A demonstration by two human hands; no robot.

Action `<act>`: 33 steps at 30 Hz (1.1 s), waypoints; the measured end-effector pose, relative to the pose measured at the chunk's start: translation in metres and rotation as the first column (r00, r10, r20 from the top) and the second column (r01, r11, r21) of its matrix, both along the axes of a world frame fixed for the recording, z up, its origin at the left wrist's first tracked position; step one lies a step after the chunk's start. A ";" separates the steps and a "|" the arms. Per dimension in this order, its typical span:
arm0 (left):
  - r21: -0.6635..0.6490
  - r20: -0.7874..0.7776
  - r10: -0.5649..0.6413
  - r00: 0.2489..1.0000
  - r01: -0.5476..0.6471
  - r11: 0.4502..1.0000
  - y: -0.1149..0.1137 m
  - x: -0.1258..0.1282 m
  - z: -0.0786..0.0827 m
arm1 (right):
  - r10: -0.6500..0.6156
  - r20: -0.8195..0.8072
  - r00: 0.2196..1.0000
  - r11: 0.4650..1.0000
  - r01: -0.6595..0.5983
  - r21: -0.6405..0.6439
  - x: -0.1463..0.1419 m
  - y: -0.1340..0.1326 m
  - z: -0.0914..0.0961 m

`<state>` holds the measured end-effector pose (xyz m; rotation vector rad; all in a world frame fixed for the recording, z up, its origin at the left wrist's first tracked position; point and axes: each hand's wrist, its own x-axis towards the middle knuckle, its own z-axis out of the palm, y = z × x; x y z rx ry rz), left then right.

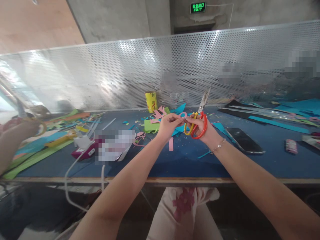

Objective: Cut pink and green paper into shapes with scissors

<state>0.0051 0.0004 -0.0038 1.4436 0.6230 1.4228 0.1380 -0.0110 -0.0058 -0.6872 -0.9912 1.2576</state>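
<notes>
Pink ring (pixel 183 113): prob. light, flimsy; hold by rim.
L hand (pixel 168 126): yr fingers pinched on ring.
R hand (pixel 208 132): yr fingers curled thru scissors (pixel 200 109).

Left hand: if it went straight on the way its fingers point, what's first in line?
The small pink paper ring at the tips of the left hand, then probably the right hand with the scissors. Exact depth is unclear from this one view.
</notes>
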 end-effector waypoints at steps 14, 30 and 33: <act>-0.019 0.029 -0.035 0.999 0.035 0.999 0.000 0.000 -0.002 | -0.042 0.081 0.996 0.999 0.039 0.032 0.000 0.002 -0.002; -0.121 0.015 0.045 0.999 -0.043 0.992 0.011 -0.005 -0.003 | -0.138 0.285 0.948 0.990 0.138 0.022 -0.002 0.001 -0.002; -0.122 -0.026 0.024 0.999 -0.027 0.992 0.010 -0.004 -0.004 | -0.151 0.354 0.923 0.988 0.133 0.074 0.001 0.003 -0.004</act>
